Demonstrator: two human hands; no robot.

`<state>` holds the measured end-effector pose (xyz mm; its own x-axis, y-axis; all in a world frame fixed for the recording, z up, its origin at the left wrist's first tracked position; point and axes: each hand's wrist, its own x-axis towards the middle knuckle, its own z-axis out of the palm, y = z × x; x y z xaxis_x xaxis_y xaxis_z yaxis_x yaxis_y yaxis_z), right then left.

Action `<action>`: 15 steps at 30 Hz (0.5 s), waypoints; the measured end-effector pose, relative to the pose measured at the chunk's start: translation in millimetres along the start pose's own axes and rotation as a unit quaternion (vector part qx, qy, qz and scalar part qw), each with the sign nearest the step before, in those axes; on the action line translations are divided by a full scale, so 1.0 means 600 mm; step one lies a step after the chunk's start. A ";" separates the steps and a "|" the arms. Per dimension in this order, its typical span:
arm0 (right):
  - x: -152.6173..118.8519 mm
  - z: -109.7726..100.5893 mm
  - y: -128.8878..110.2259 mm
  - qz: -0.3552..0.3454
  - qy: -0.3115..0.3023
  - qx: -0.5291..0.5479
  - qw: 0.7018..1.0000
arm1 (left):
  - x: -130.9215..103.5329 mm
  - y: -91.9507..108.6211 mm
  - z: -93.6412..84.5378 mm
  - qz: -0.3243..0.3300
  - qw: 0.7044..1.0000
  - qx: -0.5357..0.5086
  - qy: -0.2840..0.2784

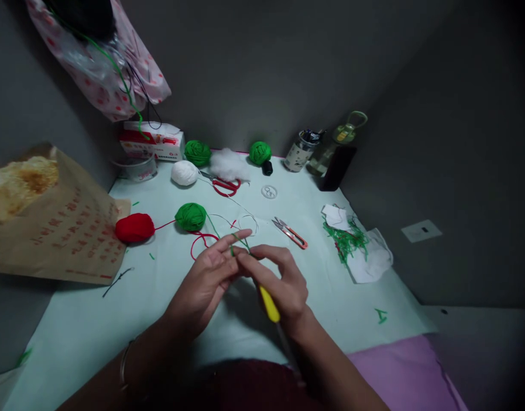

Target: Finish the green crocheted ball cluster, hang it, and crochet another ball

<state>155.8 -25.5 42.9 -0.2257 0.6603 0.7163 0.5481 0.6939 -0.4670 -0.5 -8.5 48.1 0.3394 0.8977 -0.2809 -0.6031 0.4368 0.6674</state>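
Over the middle of the table, my right hand grips a crochet hook with a yellow handle, whose tip is hidden among the fingers. Facing it, my left hand has its index finger stretched out with green yarn looped over it, thumb and other fingers closed on the strand. My fingertips meet around the small green stitches, too small to make out. From there a strand runs back to a green yarn ball. Beside that ball lie a red yarn ball and its loose red strand.
Thread snips lie beyond my right hand, red-handled scissors farther back. A white yarn ball, stuffing and another green ball line the back. A paper bag stands left; yarn scraps and a bottle are right.
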 end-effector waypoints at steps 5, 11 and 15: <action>0.009 0.005 0.006 0.184 0.083 0.260 0.944 | 0.000 0.003 0.002 -0.010 1.000 -0.025 0.006; 0.005 0.015 0.004 0.154 0.052 0.213 0.964 | 0.000 -0.008 0.005 0.038 0.998 0.050 0.003; -0.004 0.010 0.002 0.055 0.028 0.046 0.997 | 0.006 -0.011 0.002 0.006 1.000 -0.018 0.013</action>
<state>152.2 -24.8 37.6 -0.1225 0.7185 0.6847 0.4907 0.6435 -0.5875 5.2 -8.3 43.5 0.3127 0.9039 -0.2918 -0.6330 0.4274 0.6455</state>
